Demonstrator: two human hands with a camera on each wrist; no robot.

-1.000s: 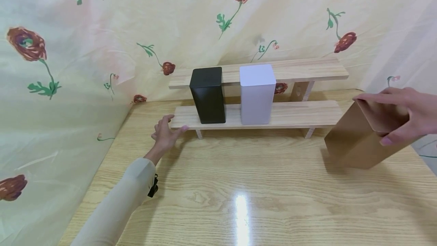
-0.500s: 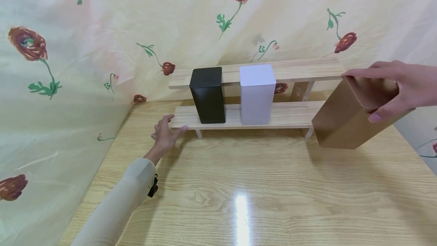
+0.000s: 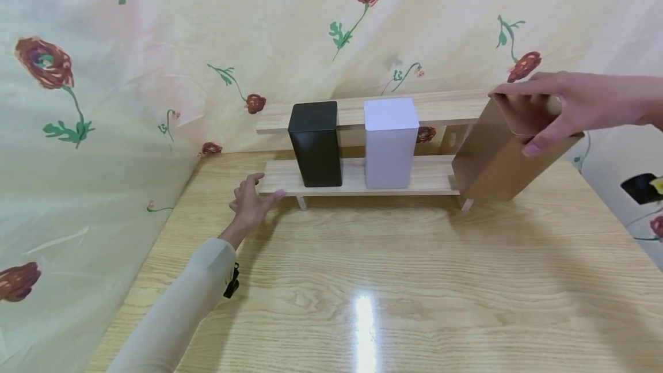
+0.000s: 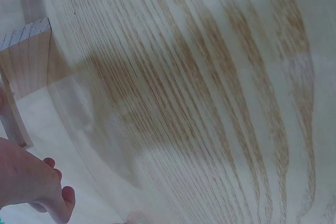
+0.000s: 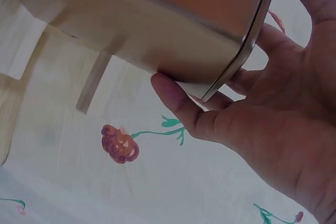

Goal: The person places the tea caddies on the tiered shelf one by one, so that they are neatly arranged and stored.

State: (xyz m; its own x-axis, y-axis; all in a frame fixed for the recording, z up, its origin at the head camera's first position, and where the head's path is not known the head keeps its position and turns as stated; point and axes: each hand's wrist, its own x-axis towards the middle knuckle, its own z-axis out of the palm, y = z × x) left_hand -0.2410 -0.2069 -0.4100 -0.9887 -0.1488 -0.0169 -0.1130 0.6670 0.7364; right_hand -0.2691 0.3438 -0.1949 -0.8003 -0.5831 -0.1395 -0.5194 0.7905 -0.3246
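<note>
My right hand (image 3: 564, 105) grips a tall bronze-brown tin (image 3: 497, 154) by its top, thumb on one side and fingers on the other. Tilted, the tin hangs at the right end of a two-level wooden shelf (image 3: 435, 172) and covers that end. The right wrist view shows the thumb against the tin (image 5: 173, 30) near its lid seam. At the shelf's left end my left hand (image 3: 250, 203) holds the lower board, its thumb at the front edge. A black tin (image 3: 317, 148) and a white tin (image 3: 389, 145) stand upright on the lower board, apart from each other.
The shelf stands on a wood-grain table (image 3: 321, 281), close to a flower-printed cloth backdrop (image 3: 290, 27). More of this cloth hangs along the left side. A small black-and-yellow object (image 3: 642, 187) shows at the right edge, too little of it to identify.
My right hand has carried the brown tin leftward and away from me, from beside the shelf to over its right end. The left hand stays on the board.
</note>
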